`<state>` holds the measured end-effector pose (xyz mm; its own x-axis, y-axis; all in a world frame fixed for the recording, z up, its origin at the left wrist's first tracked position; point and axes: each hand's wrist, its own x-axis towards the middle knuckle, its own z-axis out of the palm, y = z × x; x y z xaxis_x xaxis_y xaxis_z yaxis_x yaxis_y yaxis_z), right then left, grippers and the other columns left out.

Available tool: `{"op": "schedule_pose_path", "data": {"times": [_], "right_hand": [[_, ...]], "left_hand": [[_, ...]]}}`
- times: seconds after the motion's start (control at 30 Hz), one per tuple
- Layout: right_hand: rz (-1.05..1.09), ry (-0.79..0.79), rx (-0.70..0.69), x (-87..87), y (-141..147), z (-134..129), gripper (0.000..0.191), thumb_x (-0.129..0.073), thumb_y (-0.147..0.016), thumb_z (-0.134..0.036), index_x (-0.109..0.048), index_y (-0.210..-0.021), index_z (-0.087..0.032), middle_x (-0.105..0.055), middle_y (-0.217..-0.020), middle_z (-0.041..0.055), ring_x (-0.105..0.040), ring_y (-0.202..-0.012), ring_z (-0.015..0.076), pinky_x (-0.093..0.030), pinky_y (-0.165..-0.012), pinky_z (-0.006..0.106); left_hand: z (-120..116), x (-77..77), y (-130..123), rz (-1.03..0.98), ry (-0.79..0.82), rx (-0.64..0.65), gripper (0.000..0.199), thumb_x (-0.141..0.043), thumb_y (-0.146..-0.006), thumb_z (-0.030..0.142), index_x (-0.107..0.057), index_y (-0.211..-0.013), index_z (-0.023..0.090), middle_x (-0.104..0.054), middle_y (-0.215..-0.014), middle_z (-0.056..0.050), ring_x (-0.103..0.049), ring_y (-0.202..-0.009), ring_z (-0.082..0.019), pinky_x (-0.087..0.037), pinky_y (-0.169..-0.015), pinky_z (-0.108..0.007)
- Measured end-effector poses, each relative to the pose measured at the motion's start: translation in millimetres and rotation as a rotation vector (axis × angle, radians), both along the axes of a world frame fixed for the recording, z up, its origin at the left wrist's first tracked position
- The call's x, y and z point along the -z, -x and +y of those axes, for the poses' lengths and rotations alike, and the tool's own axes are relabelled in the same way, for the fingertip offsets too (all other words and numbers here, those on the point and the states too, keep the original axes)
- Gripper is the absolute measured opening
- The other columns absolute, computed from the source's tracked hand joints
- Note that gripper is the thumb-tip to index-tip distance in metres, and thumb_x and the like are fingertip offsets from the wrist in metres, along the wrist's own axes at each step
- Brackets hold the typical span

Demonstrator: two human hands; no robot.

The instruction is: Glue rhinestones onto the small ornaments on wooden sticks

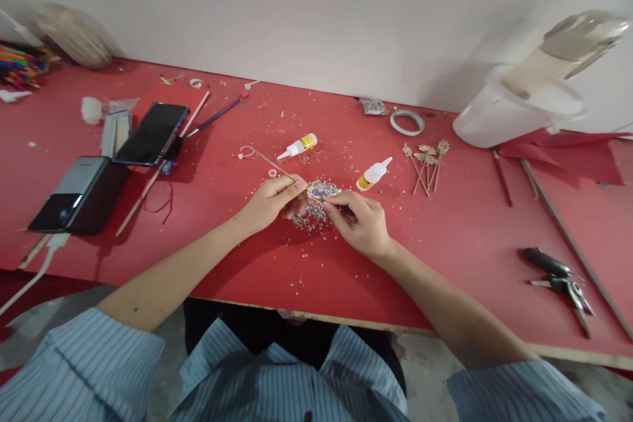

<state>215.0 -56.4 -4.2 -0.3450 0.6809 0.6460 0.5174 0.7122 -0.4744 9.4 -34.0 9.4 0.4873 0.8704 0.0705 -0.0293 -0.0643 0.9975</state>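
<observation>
My left hand (277, 203) is closed on a thin wooden stick (270, 161), which points up and to the left from the fingers. Close by on the right, my right hand (361, 221) has its thumb and finger pinched together at a small piece I cannot make out. Between and below both hands lies a pile of colourful glitter flakes (314, 219) on the red table. One small white glue bottle (299, 146) with a yellow label lies above the hands. A second glue bottle (374, 175) rests just above my right hand.
Several sticks with leaf-like tops (426, 161) lie to the right, below a tape roll (407, 122). Keys (561, 283) and a long rod (568, 237) are further right, near a white bucket (514, 109). A propped phone (153, 134) and black device (79, 194) stand left.
</observation>
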Motion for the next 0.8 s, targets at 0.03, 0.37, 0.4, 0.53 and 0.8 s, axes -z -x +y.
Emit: {"op": "schedule_pose_path", "data": {"times": [0.03,0.37,0.4,0.53,0.8], "right_hand": [[-0.003,0.0,0.0,0.0,0.0,0.0,0.006,-0.06,-0.085,-0.015,-0.058,-0.089,-0.019,-0.066,-0.073,0.0007,-0.054,-0.053,0.0074,-0.043,-0.05,0.021],[0.038,-0.009,-0.006,-0.5,0.5,-1.6,0.008,-0.06,-0.085,-0.014,-0.058,-0.09,-0.019,-0.067,-0.076,0.0017,-0.054,-0.052,0.0077,-0.043,-0.047,0.021],[0.032,-0.011,-0.01,-0.4,0.4,-1.4,0.008,-0.06,-0.084,-0.014,-0.058,-0.09,-0.019,-0.067,-0.076,0.0016,-0.054,-0.052,0.0077,-0.043,-0.048,0.021],[0.02,-0.008,-0.016,0.3,0.0,-0.6,0.007,-0.06,-0.085,-0.014,-0.058,-0.09,-0.019,-0.067,-0.075,0.0015,-0.055,-0.053,0.0078,-0.044,-0.049,0.021],[0.015,-0.007,-0.011,-0.5,0.2,-1.0,0.006,-0.059,-0.085,-0.015,-0.058,-0.089,-0.019,-0.067,-0.074,0.0011,-0.055,-0.052,0.0077,-0.044,-0.049,0.021]], "left_hand": [[0.0,0.1,-0.1,0.003,-0.001,-0.001,0.032,-0.044,-0.096,0.038,-0.055,-0.076,0.015,-0.061,-0.064,-0.002,-0.05,-0.047,-0.006,-0.039,-0.045,-0.02],[-0.3,-1.4,-0.3,0.014,0.001,0.0,0.034,-0.045,-0.095,0.038,-0.055,-0.074,0.015,-0.061,-0.064,-0.002,-0.05,-0.047,-0.006,-0.039,-0.045,-0.02],[-0.3,-1.4,-0.2,0.013,0.0,0.001,0.034,-0.044,-0.095,0.038,-0.055,-0.074,0.015,-0.061,-0.064,-0.002,-0.05,-0.047,-0.006,-0.039,-0.045,-0.02],[-0.4,-2.2,-0.2,0.005,-0.004,0.004,0.034,-0.044,-0.096,0.038,-0.055,-0.073,0.014,-0.061,-0.064,-0.002,-0.05,-0.047,-0.006,-0.039,-0.045,-0.02],[-0.6,-1.7,-0.3,0.007,0.007,0.003,0.033,-0.045,-0.095,0.038,-0.055,-0.076,0.015,-0.061,-0.064,-0.002,-0.05,-0.047,-0.006,-0.039,-0.045,-0.02]]}}
